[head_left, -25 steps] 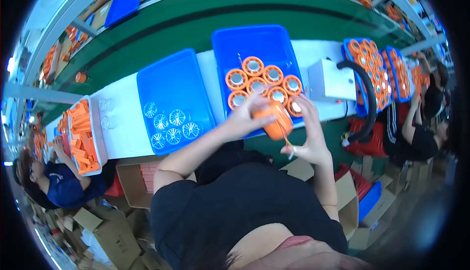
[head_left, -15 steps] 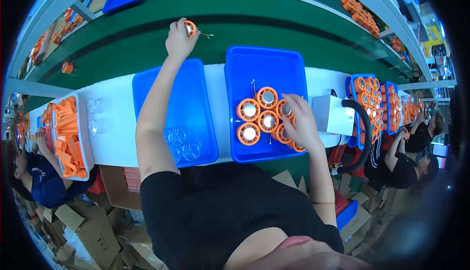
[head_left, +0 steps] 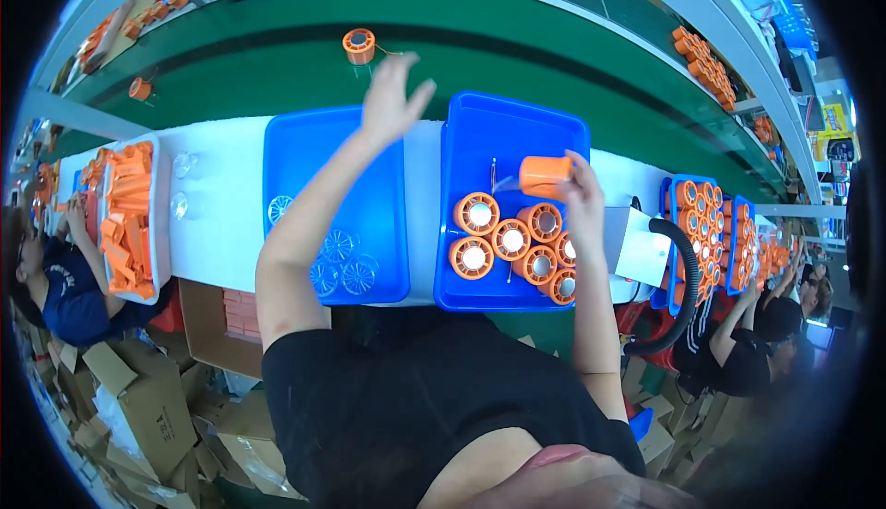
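My right hand [head_left: 583,197] grips an orange cylindrical housing [head_left: 545,177] on its side above the right blue tray [head_left: 517,114]. In that tray stand several more orange housings with round silvery centres [head_left: 510,239]. My left hand [head_left: 395,101] is empty, fingers apart, over the near edge of the green surface. Just beyond it one orange housing [head_left: 359,46] stands on the green surface, a thin wire trailing toward the hand. Under my left forearm is the left blue tray [head_left: 305,154], holding several clear ribbed discs [head_left: 339,245].
A white bin of orange parts [head_left: 129,218] and clear round pieces [head_left: 183,166] are at the left. A white box [head_left: 637,243] with a black hose [head_left: 690,269] stands right of the trays. Beyond are stacked trays of housings [head_left: 701,223]. People sit at both sides.
My left hand has let go of the housing on the green surface and drawn back to the right. My right hand has lifted a housing out of the group in the right tray.
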`<act>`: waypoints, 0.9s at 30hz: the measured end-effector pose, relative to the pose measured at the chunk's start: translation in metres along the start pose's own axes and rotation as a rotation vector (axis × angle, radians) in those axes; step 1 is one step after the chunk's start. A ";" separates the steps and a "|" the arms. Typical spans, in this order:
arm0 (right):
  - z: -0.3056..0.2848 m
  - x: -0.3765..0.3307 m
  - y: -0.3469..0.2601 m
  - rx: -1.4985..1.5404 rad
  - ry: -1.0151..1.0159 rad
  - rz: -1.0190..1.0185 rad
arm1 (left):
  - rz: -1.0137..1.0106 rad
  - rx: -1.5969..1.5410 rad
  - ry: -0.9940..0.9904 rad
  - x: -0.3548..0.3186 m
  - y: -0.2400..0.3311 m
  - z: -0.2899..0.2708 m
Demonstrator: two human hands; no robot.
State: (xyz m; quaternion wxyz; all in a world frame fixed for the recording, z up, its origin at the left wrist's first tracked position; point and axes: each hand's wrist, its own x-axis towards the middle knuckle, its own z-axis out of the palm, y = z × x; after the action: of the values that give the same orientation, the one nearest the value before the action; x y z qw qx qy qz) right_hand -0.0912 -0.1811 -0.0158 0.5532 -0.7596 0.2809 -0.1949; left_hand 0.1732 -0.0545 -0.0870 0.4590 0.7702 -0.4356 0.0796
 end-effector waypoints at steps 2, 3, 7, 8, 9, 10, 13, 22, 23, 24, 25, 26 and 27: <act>-0.002 -0.008 -0.003 0.367 0.105 0.059 | -0.180 -0.339 -0.136 -0.043 0.046 -0.003; -0.001 -0.016 -0.007 0.487 0.038 0.100 | -0.317 -0.530 -0.228 -0.062 0.069 -0.003; 0.019 -0.051 -0.030 0.961 -0.293 0.293 | -0.549 -1.032 -0.307 -0.113 0.148 -0.004; 0.026 -0.059 -0.033 1.074 -0.382 0.354 | -0.554 -1.014 -0.285 -0.123 0.159 -0.008; 0.033 -0.067 -0.035 1.186 -0.472 0.424 | -0.705 -1.155 -0.373 -0.131 0.175 -0.018; 0.039 -0.074 -0.035 1.188 -0.503 0.434 | -0.856 -1.300 -0.454 -0.136 0.184 -0.023; 0.062 -0.090 -0.035 0.773 -0.323 0.406 | -0.491 -1.745 -0.340 -0.177 0.156 -0.007; 0.139 -0.063 -0.025 -0.515 -0.627 -0.490 | -0.981 -1.206 0.603 -0.223 0.137 -0.098; 0.153 -0.055 -0.025 -0.628 -0.687 -0.485 | -0.904 -1.385 0.569 -0.239 0.123 -0.113; 0.167 -0.048 -0.025 -0.743 -0.747 -0.482 | -0.818 -1.559 0.531 -0.255 0.111 -0.125; 0.181 -0.044 -0.026 -0.742 -0.758 -0.488 | -0.722 -1.728 0.489 -0.265 0.102 -0.132; 0.196 -0.042 -0.028 -0.856 -0.802 -0.480 | -0.722 -1.726 0.501 -0.270 0.095 -0.135; 0.211 -0.041 -0.029 -0.968 -0.842 -0.469 | -0.637 -1.843 0.523 -0.275 0.089 -0.139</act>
State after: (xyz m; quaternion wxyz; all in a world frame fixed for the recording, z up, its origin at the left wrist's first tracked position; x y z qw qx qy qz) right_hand 0.0116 0.0058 -0.0530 0.1565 -0.9733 -0.0746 0.1502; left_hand -0.0212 0.2001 -0.0951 0.9563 0.1544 0.0130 -0.2481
